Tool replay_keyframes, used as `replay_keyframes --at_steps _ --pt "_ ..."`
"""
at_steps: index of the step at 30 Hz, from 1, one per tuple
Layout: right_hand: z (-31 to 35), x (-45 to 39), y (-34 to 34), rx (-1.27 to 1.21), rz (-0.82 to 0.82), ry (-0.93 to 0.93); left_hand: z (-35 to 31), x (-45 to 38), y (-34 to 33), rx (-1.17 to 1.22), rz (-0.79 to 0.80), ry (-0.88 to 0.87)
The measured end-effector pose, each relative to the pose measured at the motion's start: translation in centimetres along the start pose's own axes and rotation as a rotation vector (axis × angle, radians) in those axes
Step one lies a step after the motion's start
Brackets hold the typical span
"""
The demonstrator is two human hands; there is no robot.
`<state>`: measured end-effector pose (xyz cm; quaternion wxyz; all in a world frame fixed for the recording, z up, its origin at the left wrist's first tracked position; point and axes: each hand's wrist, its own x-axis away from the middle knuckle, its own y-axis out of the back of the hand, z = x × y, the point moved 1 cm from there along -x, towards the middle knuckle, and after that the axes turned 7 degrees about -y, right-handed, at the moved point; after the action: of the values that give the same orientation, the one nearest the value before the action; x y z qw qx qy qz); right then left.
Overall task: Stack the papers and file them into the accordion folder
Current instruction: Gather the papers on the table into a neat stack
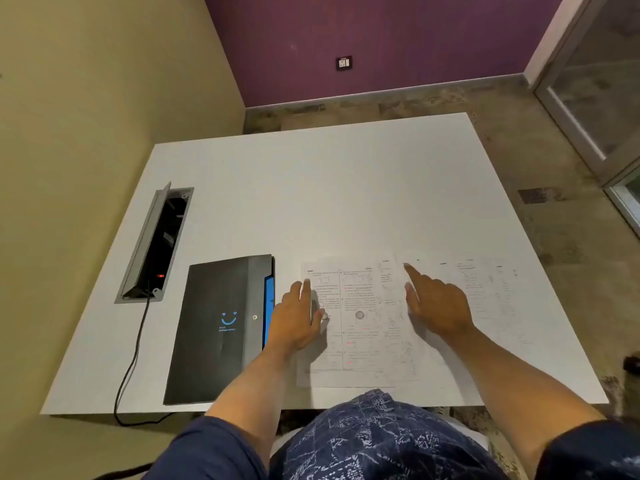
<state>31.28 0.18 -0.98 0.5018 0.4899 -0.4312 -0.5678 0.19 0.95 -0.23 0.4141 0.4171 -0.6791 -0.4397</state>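
Observation:
Printed papers lie overlapping on the white table (346, 188) near its front edge: a left sheet (356, 341), a middle sheet (391, 292) and a right sheet (491, 292). My left hand (298, 317) rests flat at the left sheet's left edge, fingers together, holding nothing. My right hand (436, 303) hovers or rests over the middle sheet with the index finger pointing out, empty. The black accordion folder (218, 327) with a blue smiley lies closed, just left of my left hand; blue shows at its right side.
An open grey cable box (156, 244) is sunk into the table at the left, with a black cable (133, 358) running off the front edge. Beige wall lies left, purple wall ahead, a glass door at the right.

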Motion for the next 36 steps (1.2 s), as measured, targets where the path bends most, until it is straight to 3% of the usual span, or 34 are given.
replay_keyframes --at_steps 6,11,23,31,33,36 --pt "-0.1 1.5 -0.9 0.122 0.365 -0.307 -0.6 0.5 -1.5 0.072 0.160 0.167" --pt "-0.3 2.4 -2.0 0.028 0.447 -0.474 -1.4 0.1 -2.4 0.207 0.199 0.365" --pt "1.5 2.5 -2.0 -0.208 0.505 -0.541 -2.4 -1.2 -3.2 0.198 0.235 0.581" --pt "2.4 2.8 -2.7 -0.342 0.540 -0.533 -3.2 -1.4 -3.8 0.279 0.193 0.553" --pt "2.0 3.0 -2.6 -0.324 0.469 -0.551 -3.6 -1.4 -3.8 0.250 0.204 0.529" --pt "0.9 2.8 -2.3 -0.108 0.328 -0.631 -3.9 -1.5 -3.7 0.225 0.202 0.516"
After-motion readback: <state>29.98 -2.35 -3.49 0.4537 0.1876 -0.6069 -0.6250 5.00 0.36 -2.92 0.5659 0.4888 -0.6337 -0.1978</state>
